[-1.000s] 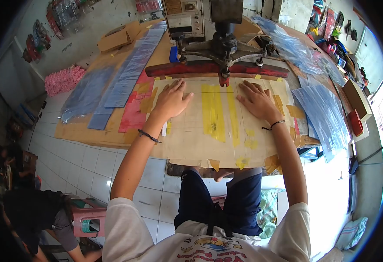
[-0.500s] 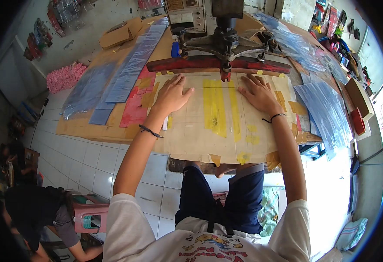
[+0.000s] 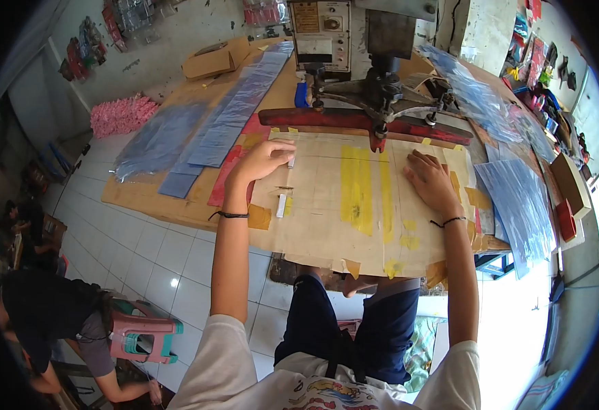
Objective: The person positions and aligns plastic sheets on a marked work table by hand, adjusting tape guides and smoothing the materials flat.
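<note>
A tan board (image 3: 320, 239) patched with yellow and brown tape lies at the front of the table, its near edge above my knees. My left hand (image 3: 262, 162) is at its upper left, turned on its side with the fingers bent together; anything under them is hidden. Just below that hand, a small white strip (image 3: 282, 206) is on the board. On the right part of the board rests my right hand (image 3: 433, 179), fingers apart and slightly curled. Beyond both hands is the machine's red bar (image 3: 327, 120).
A control box (image 3: 323, 34) stands behind the bar. Blue plastic sheets (image 3: 234, 113) lie at the left, and more sheets (image 3: 515, 205) at the right. An open cardboard box (image 3: 216, 60) is at the back left. Another person (image 3: 53, 307) bends near a pink stool (image 3: 139, 335) at lower left.
My left hand has turned from flat onto its side and its fingers have bent. My right hand's fingers have curled slightly. The whole view has shifted, with the table now further right.
</note>
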A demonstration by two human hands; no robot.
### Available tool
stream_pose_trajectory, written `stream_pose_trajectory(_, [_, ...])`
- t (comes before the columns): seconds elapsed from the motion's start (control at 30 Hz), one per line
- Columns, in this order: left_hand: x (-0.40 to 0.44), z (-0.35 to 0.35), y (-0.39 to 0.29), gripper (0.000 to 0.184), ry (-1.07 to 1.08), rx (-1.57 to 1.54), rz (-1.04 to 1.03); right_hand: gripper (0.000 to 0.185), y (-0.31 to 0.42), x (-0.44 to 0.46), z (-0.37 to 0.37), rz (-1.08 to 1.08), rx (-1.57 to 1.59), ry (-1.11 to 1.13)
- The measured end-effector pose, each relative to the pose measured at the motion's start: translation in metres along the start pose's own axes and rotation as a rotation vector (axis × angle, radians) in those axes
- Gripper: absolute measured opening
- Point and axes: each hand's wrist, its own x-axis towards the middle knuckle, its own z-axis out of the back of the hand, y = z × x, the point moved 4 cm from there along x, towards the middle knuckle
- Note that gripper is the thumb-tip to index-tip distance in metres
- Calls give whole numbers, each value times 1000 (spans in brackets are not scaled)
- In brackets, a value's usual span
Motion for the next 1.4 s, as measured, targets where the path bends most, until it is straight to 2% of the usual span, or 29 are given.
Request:
stream_pose_trajectory(0.13, [1,-3,-2,31,-26,33,-47,53,-2,-1,-5,16,-25,-2])
stream_pose_trajectory(0.23, [-1,-5,-5,29,-28,-8,1,55,3,0,-6,-3,-30,7])
stream_pose_trajectory(0.53, [-6,-16,-10,50,28,251,-60,51,9,2,-6,6,-58,-4])
stream_pose_trajectory(0.8, [-8,-7,-20,43,-65,300,-103,44,12,-19,17,-7,-108,115])
stream_pose_trajectory(0.9, [-8,-8,-24,43,-90,366,-100,39,4,-37,24,52,-17,68])
stream_pose_trajectory(1.1, [-10,-10,-24,38,-113,404,-117,32,1,-45,25,-16,139,-15])
stream_pose_trajectory(1.33, [-12,-4,-40,34,-148,410,-53,30,3,-48,27,-20,113,-28])
stream_pose_trajectory(1.4, [-7,-7,-37,34,-102,350,-37,30,3,-47,27,-27,117,-28])
